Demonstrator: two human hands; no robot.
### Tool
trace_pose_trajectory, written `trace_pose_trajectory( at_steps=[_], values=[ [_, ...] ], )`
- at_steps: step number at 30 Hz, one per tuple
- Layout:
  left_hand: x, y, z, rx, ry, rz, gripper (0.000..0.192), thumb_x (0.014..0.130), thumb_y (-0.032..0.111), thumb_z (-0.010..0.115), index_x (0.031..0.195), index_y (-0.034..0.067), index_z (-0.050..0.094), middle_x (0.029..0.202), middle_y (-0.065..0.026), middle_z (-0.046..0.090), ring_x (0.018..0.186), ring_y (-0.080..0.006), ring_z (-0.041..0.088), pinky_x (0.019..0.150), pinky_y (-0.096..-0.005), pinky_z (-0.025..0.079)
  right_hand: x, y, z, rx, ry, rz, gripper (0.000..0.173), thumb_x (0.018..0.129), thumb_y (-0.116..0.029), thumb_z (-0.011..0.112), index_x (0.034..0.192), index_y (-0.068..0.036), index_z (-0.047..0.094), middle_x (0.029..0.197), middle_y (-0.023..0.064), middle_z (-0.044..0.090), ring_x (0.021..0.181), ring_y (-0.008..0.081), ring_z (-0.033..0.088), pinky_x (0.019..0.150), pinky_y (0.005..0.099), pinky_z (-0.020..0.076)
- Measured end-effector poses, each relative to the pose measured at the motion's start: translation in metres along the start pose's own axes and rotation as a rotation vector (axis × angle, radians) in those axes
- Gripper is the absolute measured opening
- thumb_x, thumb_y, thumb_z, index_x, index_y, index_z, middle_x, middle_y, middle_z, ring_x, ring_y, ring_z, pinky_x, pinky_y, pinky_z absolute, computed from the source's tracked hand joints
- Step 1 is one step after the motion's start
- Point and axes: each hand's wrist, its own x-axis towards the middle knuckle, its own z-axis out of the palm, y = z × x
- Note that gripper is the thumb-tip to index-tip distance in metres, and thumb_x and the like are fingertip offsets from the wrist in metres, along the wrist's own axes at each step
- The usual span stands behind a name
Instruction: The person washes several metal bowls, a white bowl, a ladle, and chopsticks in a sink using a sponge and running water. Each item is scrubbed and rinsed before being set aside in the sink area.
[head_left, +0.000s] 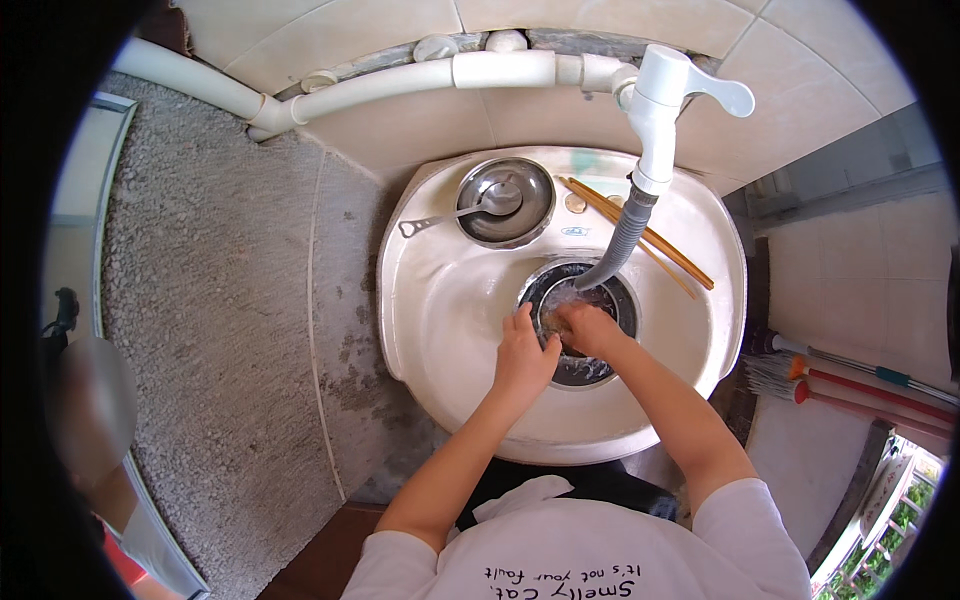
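Note:
A round metal basin (630, 294) with water in it stands in the white ceramic washbasin (450, 322). Inside it is a smaller metal bowl, its rim partly covered by my hands. My left hand (526, 354) grips this inner bowl at its left side, thumb toward me. The fingers of my right hand (592, 330) reach down into the bowl and press a small brownish wad (553, 322), perhaps a scrubber, against its inside. Water runs from a grey corrugated hose (624, 238) just above my fingers. The wad is mostly hidden.
A metal bowl (474, 196) with a metal spoon (501, 199) across it sits on the washbasin's back left ledge. Wooden chopsticks (664, 246) lie at the right. The hose hangs from a white tap (654, 127). Brushes (780, 379) lean at right; a mirror (86, 262) stands left.

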Motion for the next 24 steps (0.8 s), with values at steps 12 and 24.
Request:
trace_pose_trajectory(
  at_steps=[12,24],
  values=[
    [0.046,-0.005,0.025,-0.836,-0.748,-0.853,0.079,0.071,-0.005,0.044,0.143,0.022,0.024,0.117,-0.0133,0.053,0.085,-0.024,0.061,0.05,-0.0351,0.057,0.003,-0.003,0.002,0.462,0.424,0.229,0.024,0.078,-0.014,0.062,0.099,-0.004,0.063,0.099,0.0145,0.062,0.085,0.0325,0.062,0.078,0.0395,0.0502],
    [0.03,-0.025,0.032,-1.025,-0.628,-0.665,0.064,0.09,0.052,0.047,0.141,0.02,0.024,0.122,-0.0099,0.05,0.092,-0.0248,0.062,0.058,-0.0373,0.058,-0.012,-0.034,-0.011,0.89,0.345,0.05,0.016,0.076,-0.008,0.063,0.091,-0.005,0.062,0.085,0.0118,0.062,0.079,0.0315,0.059,0.072,0.0351,0.0498]
  ],
)
